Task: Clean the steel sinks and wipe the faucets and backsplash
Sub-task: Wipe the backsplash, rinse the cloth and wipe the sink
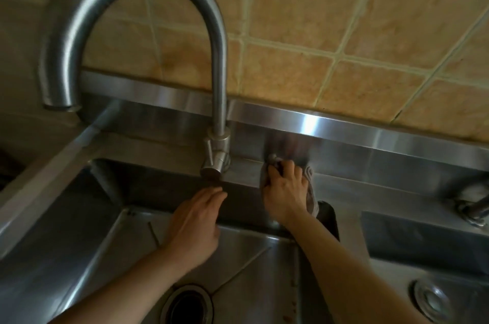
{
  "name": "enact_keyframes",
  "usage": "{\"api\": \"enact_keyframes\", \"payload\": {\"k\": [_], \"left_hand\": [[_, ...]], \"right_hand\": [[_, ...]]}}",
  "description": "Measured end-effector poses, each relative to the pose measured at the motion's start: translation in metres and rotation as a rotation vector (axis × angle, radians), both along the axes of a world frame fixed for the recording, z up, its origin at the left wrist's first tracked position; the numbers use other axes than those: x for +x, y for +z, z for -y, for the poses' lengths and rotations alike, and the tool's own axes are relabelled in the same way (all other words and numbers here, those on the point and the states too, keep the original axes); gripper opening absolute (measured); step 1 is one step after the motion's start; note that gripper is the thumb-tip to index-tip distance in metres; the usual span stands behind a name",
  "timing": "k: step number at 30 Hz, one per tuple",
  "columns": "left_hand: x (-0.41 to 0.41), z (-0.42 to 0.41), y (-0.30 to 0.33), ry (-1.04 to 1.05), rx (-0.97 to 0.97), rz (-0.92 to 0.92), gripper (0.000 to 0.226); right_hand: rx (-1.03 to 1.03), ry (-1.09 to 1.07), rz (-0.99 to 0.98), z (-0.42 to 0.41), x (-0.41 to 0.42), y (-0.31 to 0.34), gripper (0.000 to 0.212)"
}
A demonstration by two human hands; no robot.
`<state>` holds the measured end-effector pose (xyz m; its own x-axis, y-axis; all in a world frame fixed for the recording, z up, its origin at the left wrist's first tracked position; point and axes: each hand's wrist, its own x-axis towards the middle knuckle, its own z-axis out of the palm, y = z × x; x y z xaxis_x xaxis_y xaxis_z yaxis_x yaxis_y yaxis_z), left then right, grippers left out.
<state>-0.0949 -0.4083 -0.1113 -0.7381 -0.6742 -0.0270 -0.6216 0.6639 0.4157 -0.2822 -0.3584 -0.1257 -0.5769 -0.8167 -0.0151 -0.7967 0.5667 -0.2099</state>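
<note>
Steel runs across the whole scene: a tall curved faucet [214, 64] stands on the ledge behind the left sink [79, 231], and a steel backsplash [370, 154] rises behind it below tan wall tiles [330, 19]. The right hand [284, 191] grips a grey cloth [311, 191], fingers curled round it, pressing it on the ledge at the foot of the backsplash, just right of the faucet base. The left hand [197, 220] hangs over the sink with straight, relaxed fingers that hold nothing, its fingertips near the faucet handle [211, 169]. A drain [189, 306] lies below. A second sink [428, 270] and part of another faucet [473, 208] sit on the right.
</note>
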Motion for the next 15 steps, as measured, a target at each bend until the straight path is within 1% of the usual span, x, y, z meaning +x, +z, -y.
{"api": "enact_keyframes", "payload": {"k": [3,6,7,9,10,12,14,15], "left_hand": [[0.014,0.012,0.005,0.039,-0.019,-0.009,0.059],[0.023,0.019,0.008,0.023,-0.019,-0.005,0.047],[0.025,0.020,0.009,0.017,-0.017,-0.006,0.044],[0.027,0.020,0.011,0.013,-0.001,-0.010,0.042],[0.028,0.019,0.013,0.010,0.005,-0.018,0.041],[0.028,0.020,0.014,0.003,0.017,-0.032,0.041],[0.029,0.021,0.015,-0.009,0.024,-0.036,0.041],[0.030,0.022,0.014,-0.011,0.023,-0.036,0.042]], "right_hand": [[-0.034,0.145,0.063,0.038,0.031,-0.001,0.055],[-0.047,0.210,0.079,0.053,0.042,0.001,0.060],[-0.026,0.241,0.056,0.050,0.038,0.001,0.064],[0.043,0.315,-0.056,0.031,0.023,0.002,0.073],[0.061,0.312,-0.110,0.019,0.013,0.002,0.075],[0.051,0.176,-0.133,-0.005,-0.004,0.001,0.075],[0.060,-0.001,-0.099,-0.021,-0.010,0.002,0.077],[0.085,-0.053,-0.090,-0.022,-0.008,0.002,0.077]]}}
